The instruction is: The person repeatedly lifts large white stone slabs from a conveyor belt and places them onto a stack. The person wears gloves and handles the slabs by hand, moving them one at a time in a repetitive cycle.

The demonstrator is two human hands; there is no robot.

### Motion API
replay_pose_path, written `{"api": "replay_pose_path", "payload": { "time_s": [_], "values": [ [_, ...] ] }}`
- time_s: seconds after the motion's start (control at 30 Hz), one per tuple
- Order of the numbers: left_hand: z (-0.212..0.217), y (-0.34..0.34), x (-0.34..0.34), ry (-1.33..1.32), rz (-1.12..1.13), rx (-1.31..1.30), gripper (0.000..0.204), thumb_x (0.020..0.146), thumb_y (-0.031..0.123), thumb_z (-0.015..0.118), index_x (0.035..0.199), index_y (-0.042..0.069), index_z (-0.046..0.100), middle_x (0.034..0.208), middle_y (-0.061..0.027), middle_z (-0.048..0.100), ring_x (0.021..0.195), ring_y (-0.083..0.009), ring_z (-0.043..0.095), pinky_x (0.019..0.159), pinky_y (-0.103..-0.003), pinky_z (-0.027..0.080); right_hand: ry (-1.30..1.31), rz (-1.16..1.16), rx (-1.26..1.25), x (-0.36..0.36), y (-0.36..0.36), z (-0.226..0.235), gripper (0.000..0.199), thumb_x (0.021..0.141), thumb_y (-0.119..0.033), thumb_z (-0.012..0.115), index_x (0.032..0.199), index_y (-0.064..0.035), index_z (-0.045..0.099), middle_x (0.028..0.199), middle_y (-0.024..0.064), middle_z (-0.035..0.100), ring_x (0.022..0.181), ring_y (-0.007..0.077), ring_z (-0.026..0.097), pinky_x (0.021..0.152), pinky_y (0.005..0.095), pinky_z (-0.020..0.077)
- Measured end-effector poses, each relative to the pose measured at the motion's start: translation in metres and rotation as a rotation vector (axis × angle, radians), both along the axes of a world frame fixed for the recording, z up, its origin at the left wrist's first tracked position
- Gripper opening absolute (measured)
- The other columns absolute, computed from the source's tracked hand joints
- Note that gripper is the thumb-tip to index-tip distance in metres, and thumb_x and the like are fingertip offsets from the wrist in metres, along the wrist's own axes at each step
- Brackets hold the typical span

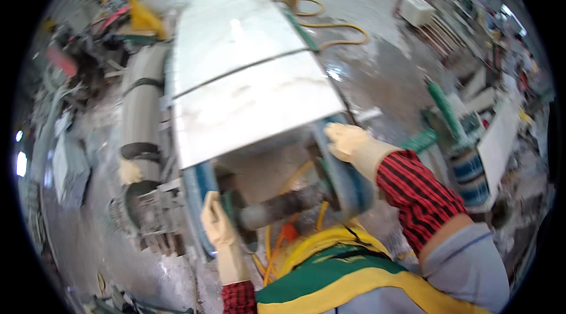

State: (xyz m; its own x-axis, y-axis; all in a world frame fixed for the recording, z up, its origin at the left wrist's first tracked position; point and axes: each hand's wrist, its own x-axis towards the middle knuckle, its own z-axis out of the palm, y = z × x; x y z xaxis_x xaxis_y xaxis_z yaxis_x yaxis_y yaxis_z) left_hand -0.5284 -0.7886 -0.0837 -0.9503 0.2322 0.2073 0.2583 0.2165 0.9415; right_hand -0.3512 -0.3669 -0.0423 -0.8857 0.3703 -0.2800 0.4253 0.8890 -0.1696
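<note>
Long white stone slabs (247,72) lie on a trolley and stretch away from me. My left hand (217,225), in a pale rubber glove, grips the blue wheel (197,187) at the trolley's near left corner. My right hand (348,142), gloved the same and with a red-and-black striped sleeve, holds the blue wheel (348,181) at the near right corner. Between the two wheels runs a dark axle bar (277,208), just in front of my green and yellow apron (330,273).
Yellow hoses (330,25) loop over the wet grey floor to the right of the slabs. A grey rolled bundle (140,102) lies along the left side. Green machine parts (448,119) and white slab offcuts (501,137) stand at the right. Clutter fills the far left.
</note>
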Motion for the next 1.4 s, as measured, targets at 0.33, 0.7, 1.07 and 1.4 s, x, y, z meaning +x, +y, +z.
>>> {"api": "replay_pose_path", "payload": {
  "time_s": [0.33, 0.7, 1.07, 1.4],
  "values": [
    [-0.009, -0.043, -0.06, 0.501, 0.006, -0.282, 0.038, 0.098, -0.003, 0.071, 0.136, -0.005, 0.07, 0.13, -0.0287, 0.073, 0.12, -0.047, 0.071, 0.106, -0.052, 0.056, 0.185, -0.092, 0.209, -0.008, -0.045, -0.008, 0.04, 0.099, -0.034, 0.059, 0.124, -0.0042, 0.066, 0.125, 0.0195, 0.067, 0.12, 0.0378, 0.066, 0.107, 0.0486, 0.0533],
    [-0.021, 0.008, -0.124, 0.48, -0.053, -0.871, 0.061, 0.103, 0.032, 0.065, 0.158, 0.008, 0.054, 0.163, -0.0275, 0.051, 0.151, -0.0467, 0.046, 0.128, -0.058, 0.032, 0.819, 0.011, 0.31, -0.062, -0.002, -0.021, 0.019, 0.089, -0.017, 0.069, 0.102, -0.0032, 0.067, 0.101, 0.0209, 0.069, 0.102, 0.0435, 0.064, 0.098, 0.0549, 0.0502],
    [-0.017, 0.002, -0.112, 0.517, -0.048, -0.907, 0.056, 0.103, 0.028, 0.066, 0.154, 0.006, 0.057, 0.16, -0.026, 0.054, 0.15, -0.0477, 0.046, 0.126, -0.057, 0.034, 0.792, 0.022, 0.214, -0.051, 0.006, -0.057, 0.05, 0.092, -0.016, 0.071, 0.136, 0.0036, 0.063, 0.138, 0.028, 0.064, 0.131, 0.0492, 0.059, 0.119, 0.0589, 0.0424],
    [-0.019, 0.012, -0.111, 0.547, -0.021, -0.821, 0.057, 0.101, 0.029, 0.068, 0.153, 0.009, 0.058, 0.158, -0.0244, 0.056, 0.148, -0.0453, 0.049, 0.126, -0.056, 0.035, 0.717, 0.019, 0.243, -0.045, 0.016, -0.065, 0.057, 0.097, -0.023, 0.067, 0.147, 0.0032, 0.058, 0.15, 0.029, 0.059, 0.141, 0.0483, 0.054, 0.124, 0.057, 0.0387]
  ]
}}
